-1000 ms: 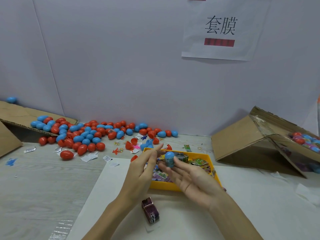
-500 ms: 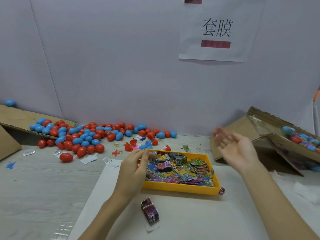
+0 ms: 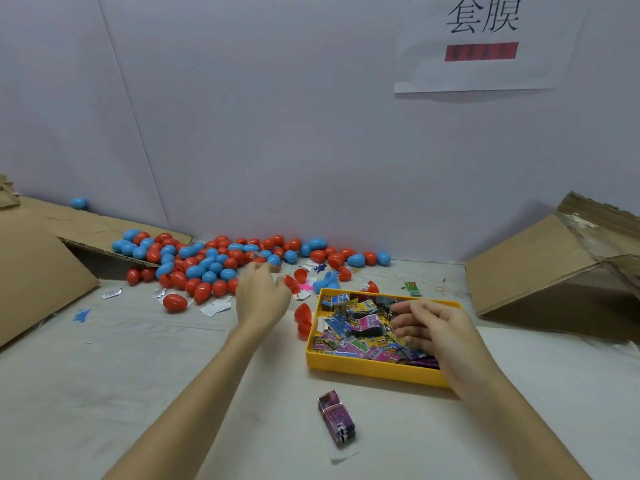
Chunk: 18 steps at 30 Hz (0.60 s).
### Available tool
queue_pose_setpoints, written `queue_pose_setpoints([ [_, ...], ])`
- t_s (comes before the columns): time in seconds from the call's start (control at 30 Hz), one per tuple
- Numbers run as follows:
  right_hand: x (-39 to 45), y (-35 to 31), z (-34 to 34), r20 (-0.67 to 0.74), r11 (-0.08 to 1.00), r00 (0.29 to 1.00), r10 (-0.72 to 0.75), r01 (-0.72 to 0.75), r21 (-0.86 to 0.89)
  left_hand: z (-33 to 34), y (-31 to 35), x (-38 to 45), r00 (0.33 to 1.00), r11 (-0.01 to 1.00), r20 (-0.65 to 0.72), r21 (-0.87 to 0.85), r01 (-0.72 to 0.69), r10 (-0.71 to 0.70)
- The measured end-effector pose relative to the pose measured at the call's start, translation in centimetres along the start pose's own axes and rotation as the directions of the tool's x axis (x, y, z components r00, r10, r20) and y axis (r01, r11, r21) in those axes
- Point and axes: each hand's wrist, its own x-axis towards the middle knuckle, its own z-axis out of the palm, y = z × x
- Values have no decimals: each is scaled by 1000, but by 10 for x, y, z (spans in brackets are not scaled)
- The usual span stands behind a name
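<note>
**Eggs and sleeves: both hands caught mid-reach**

Closest to the camera, a small purple bundle [image 3: 337, 419] is seen lying on its own on the surface [image 3: 138, 393], just in front of the yellow tray [image 3: 374, 372]. The tray is stuffed with printed sleeves [image 3: 356, 337], all jumbled up. The right hand [image 3: 436, 327] is laid over the right part of that heap, fingers fairly straight and a little spread, tips touching the sleeves. Nothing is seen pinched yet, tbh. Just left of the tray, a couple of red egg halves [image 3: 303, 320] are parked beside its wall.

A bit further out, the left hand [image 3: 261, 297] is held at the near edge of the egg pile [image 3: 207, 265], fingers loosely curled and the back turned to the camera. Nothing can be made out in it, though the palm side is hidden. Red and blue eggs are heaped along the foot of the wall, some resting on the flap of the left cardboard box [image 3: 38, 282], with paper scraps scattered around. A right cardboard box [image 3: 540, 268] is tipped over well apart from the tray, and a paper sign [image 3: 481, 43] is stuck high on the wall.

Step-wise, this is judged to be the fetch stage: one egg to be taken from the pile, one sleeve to be picked out of the tray. For the next move, a single egg would need to be closed on without its neighbours being sent rolling. One sleeve would also have to be separated from the tangle, then both brought together in front of the tray.
</note>
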Motion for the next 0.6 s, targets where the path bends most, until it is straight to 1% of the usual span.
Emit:
queue_pose_setpoints([
  [0.07,0,1,1,6,1000,1000,-1,1,-10,2,-5,28,998,988,41,141,-61,56],
  [0.13,1,3,1,5,1000,1000,-8,8,-25,7,-13,50,981,947,130,270,-173,142],
  [0.23,3,5,1,16,999,1000,-17,17,-36,17,-24,69,936,818,264,468,-335,232],
  [0.3,4,6,1,25,999,1000,-16,17,-38,25,-28,76,926,729,293,576,-370,239],
  [0.33,5,6,0,29,999,999,-15,17,-40,29,-28,78,929,707,287,606,-366,234],
  [0.4,6,7,0,33,999,999,-15,17,-39,33,-29,80,937,714,266,610,-345,225],
  [0.47,6,6,-1,39,999,999,-12,13,-43,33,-28,79,941,748,252,573,-334,226],
  [0.53,5,6,-2,39,999,999,-8,10,-38,28,-27,73,941,810,219,483,-333,257],
  [0.6,5,5,-2,33,999,999,-2,3,-32,19,-22,62,942,878,153,344,-334,298],
])
